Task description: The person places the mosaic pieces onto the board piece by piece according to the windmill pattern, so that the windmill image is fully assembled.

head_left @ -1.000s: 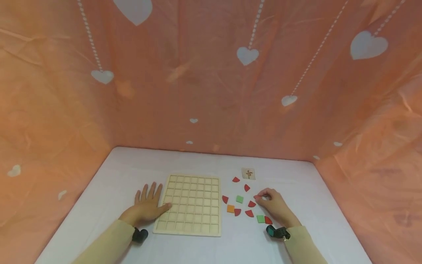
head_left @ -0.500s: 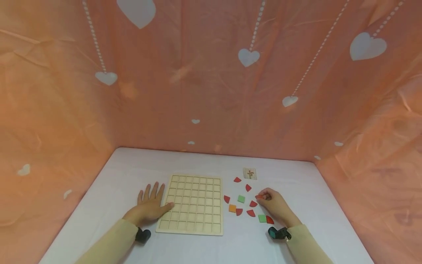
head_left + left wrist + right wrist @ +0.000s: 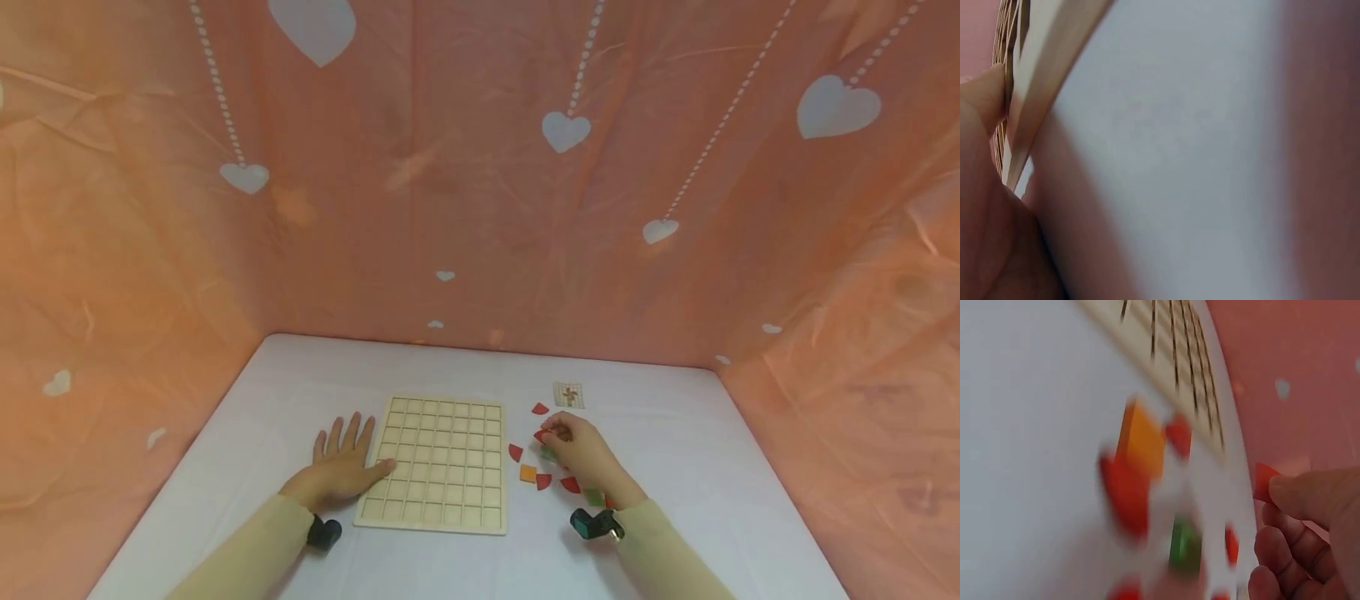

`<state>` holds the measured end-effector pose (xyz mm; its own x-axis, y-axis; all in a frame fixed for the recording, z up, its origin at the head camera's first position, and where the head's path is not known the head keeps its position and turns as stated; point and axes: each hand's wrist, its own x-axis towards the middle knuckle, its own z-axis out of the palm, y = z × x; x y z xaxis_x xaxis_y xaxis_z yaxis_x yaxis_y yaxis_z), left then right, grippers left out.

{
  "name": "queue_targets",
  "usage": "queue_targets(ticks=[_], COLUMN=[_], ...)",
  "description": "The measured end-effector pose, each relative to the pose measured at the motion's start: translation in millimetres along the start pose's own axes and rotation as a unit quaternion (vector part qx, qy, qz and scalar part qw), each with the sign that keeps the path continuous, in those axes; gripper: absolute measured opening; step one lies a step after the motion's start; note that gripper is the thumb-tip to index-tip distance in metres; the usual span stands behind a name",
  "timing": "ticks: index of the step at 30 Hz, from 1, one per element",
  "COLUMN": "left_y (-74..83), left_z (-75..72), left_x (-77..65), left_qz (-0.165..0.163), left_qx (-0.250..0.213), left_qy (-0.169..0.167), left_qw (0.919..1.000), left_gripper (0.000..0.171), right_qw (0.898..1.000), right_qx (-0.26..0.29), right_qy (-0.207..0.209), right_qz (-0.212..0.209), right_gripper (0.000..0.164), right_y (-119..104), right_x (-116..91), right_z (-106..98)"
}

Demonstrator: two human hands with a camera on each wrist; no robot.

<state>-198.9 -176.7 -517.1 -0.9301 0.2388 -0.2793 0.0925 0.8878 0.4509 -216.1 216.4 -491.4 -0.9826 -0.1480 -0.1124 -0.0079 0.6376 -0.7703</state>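
Note:
My right hand pinches a red quarter-circle tile between thumb and fingers, held above the loose tiles. At the board's left edge, my left hand lies with fingers spread, its thumb on the rim of the wooden grid board. Every cell of that board is bare. Beneath and beside the right hand are a green square tile, an orange square tile and several red quarter-circle tiles. The right hand and wrist partly cover some of these pieces.
A small card printed with a pinwheel-like pattern on a grid lies behind the tiles. Another green square sits close to the right wrist's camera strap. Orange cloth with hearts encloses the white table.
My right hand has moved left toward the board, carrying the pinched red tile over the other pieces. The left hand stays on the board's edge. The head view shifted slightly at first.

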Motion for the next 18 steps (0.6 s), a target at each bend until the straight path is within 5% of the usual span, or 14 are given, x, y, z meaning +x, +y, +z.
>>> queue_targets(ticks=[10,18], left_y=[-5.4,-3.9], left_z=[3.0,2.3], left_x=[1.9,0.7], left_qz=[0.004,0.002], left_qx=[0.007,0.011], left_qy=[-0.002,0.0], left_qw=[1.0,0.9999], left_gripper=[0.097,0.093], right_qw=[0.994,0.995], right_qx=[0.004,0.022], right_qy=[-0.05,-0.041], right_qz=[-0.101,-0.088], right_gripper=[0.009,0.007], right_y=[-46,-63], right_x=[34,55], right_z=[59,98])
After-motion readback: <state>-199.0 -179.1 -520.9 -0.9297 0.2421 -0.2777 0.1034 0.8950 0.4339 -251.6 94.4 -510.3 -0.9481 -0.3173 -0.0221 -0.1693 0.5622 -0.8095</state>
